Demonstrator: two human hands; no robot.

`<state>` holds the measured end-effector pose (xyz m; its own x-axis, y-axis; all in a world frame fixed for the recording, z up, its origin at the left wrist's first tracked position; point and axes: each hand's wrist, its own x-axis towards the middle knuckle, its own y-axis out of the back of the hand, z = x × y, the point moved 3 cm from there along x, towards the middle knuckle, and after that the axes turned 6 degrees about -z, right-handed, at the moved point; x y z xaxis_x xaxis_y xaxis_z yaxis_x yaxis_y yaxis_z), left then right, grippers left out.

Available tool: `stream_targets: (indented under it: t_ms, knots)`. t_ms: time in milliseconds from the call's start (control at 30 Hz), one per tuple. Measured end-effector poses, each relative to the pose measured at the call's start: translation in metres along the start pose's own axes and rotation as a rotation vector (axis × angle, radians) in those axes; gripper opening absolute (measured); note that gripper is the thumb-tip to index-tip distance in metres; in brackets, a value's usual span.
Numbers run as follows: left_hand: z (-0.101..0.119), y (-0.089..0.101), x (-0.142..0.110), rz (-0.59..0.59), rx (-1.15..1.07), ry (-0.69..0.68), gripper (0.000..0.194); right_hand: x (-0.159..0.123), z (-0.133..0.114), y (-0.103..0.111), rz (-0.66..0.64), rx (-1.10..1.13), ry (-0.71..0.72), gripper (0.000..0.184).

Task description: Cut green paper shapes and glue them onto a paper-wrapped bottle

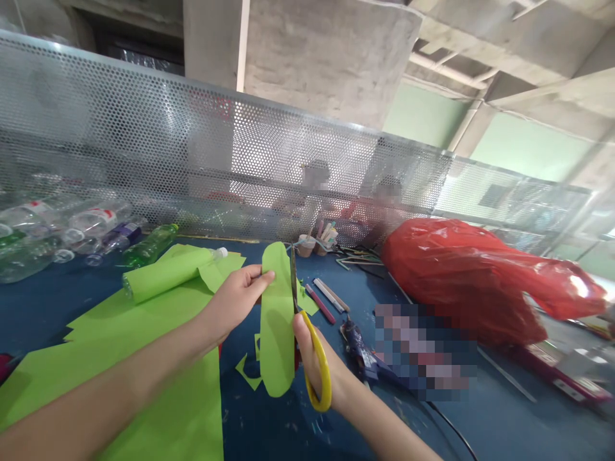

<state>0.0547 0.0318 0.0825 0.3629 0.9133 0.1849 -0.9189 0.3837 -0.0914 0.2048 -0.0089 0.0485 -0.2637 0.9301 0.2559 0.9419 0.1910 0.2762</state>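
Trimming seems in hand: my left fingers (266, 280) pinch the green strip (277, 326) above the bench (245, 422), my right fingers (301, 325) grip scissors (325, 371) along its edge; the next snip calls for steadiness.

Smooth matt paper strip (277, 333), smooth plastic scissor handle (326, 379), glossy plastic bag (451, 275), perforated metal screen (144, 141)

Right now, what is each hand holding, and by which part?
Left hand: round-ended green paper strip, by its upper left edge. Right hand: scissors, by the yellow handle.
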Motion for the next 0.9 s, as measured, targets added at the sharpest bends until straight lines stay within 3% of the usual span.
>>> stream_targets:
  t_ms: [133, 367, 900]
  knots:
    - [-0.0006, -0.0016, 0.0003, -0.001, -0.021, -0.002, 0.030, 0.0014, -0.0021, -0.0012, -0.023, -0.137, -0.004, 0.048]
    - [0.0018, -0.0042, -0.0017, 0.011, -0.063, 0.015, 0.029, 0.0019, -0.0051, -0.0015, -0.059, -0.178, -0.048, 0.049]
    - [0.0003, -0.0044, -0.0006, -0.007, -0.131, 0.005, 0.027, -0.0007, -0.0049, -0.0024, -0.004, -0.080, -0.142, 0.052]
